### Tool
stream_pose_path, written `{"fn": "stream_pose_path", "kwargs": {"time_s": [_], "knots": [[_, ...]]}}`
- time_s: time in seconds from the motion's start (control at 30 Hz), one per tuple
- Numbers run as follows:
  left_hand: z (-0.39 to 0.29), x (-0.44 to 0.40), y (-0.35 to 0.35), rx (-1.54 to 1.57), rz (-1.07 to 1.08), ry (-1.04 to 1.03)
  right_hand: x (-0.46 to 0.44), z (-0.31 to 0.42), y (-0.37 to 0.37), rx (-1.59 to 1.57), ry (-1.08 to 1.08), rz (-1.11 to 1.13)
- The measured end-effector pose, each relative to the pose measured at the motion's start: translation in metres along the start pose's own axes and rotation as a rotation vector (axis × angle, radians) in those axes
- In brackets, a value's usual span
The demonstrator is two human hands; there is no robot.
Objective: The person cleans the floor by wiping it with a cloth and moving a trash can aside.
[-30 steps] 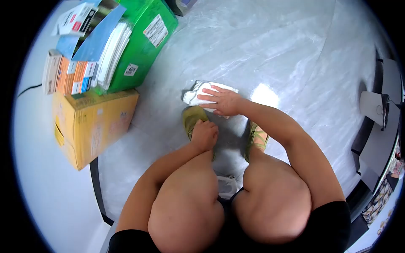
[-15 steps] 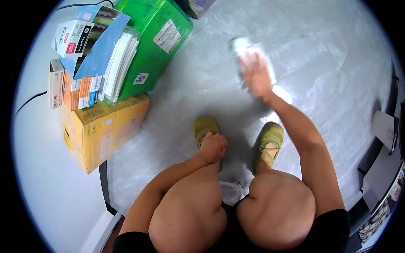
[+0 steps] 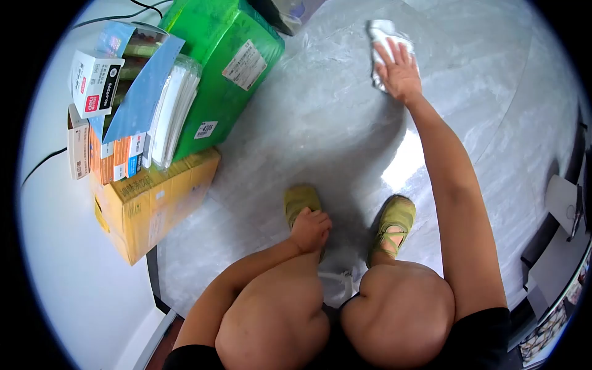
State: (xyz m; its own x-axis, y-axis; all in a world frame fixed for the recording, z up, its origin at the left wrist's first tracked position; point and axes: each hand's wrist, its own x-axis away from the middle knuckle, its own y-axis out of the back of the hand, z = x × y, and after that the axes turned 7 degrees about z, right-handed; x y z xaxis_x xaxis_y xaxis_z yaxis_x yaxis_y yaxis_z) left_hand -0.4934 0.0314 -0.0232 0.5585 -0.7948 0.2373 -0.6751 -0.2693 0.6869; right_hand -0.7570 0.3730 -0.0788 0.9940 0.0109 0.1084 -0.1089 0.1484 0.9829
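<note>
My right hand [image 3: 399,73] lies flat with fingers spread on a white cloth [image 3: 381,31], pressing it against the grey floor. The cloth looks folded or bunched, and part of it is hidden under my palm. My left hand [image 3: 310,230] is curled into a loose fist beyond my left knee, above the left green shoe [image 3: 301,198]. Nothing shows sticking out of that fist, and its inside is turned away from view.
Glossy grey floor tiles [image 3: 493,142] surround my feet. At left against the wall stand a yellow carton [image 3: 163,209], a green wrapped box [image 3: 206,68], white packets [image 3: 176,111] and a blue box [image 3: 145,92]. My right green shoe [image 3: 396,216] is below my right forearm. Dark-edged furniture lines the right.
My right hand and the cloth have slid forward and to the right across the floor, and the arm is straighter. My left hand has stayed at the knee. The camera view has shifted slightly.
</note>
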Motion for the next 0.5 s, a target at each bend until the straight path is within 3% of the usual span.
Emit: {"fn": "stream_pose_path", "kwargs": {"time_s": [0.1,0.13,0.2,0.33,0.4,0.43,0.47,0.5], "knots": [[-0.001,0.0,0.0,0.017,0.025,0.001,-0.009,0.019,-0.016,-0.045,-0.139,-0.023],[-0.001,-0.001,0.001,0.012,0.024,-0.008,-0.004,0.034,-0.024,-0.019,0.006,-0.069],[-0.001,0.0,0.003,0.0,0.025,-0.018,0.012,0.088,-0.016,-0.01,0.288,0.095],[0.006,0.002,-0.001,0.005,0.059,-0.02,0.056,0.207,-0.06,1.458,0.496,-0.783],[0.005,0.003,-0.003,0.009,0.065,-0.006,0.063,0.232,-0.067,2.199,0.514,-1.234],[0.004,0.003,-0.003,0.004,0.079,-0.006,0.055,0.231,-0.064,1.513,0.948,-0.694],[0.004,0.004,-0.003,-0.002,0.092,-0.007,0.04,0.226,-0.061,0.761,1.18,-0.169],[0.005,0.004,-0.003,-0.009,0.101,-0.009,0.024,0.22,-0.048,-0.025,1.243,0.334]]}}
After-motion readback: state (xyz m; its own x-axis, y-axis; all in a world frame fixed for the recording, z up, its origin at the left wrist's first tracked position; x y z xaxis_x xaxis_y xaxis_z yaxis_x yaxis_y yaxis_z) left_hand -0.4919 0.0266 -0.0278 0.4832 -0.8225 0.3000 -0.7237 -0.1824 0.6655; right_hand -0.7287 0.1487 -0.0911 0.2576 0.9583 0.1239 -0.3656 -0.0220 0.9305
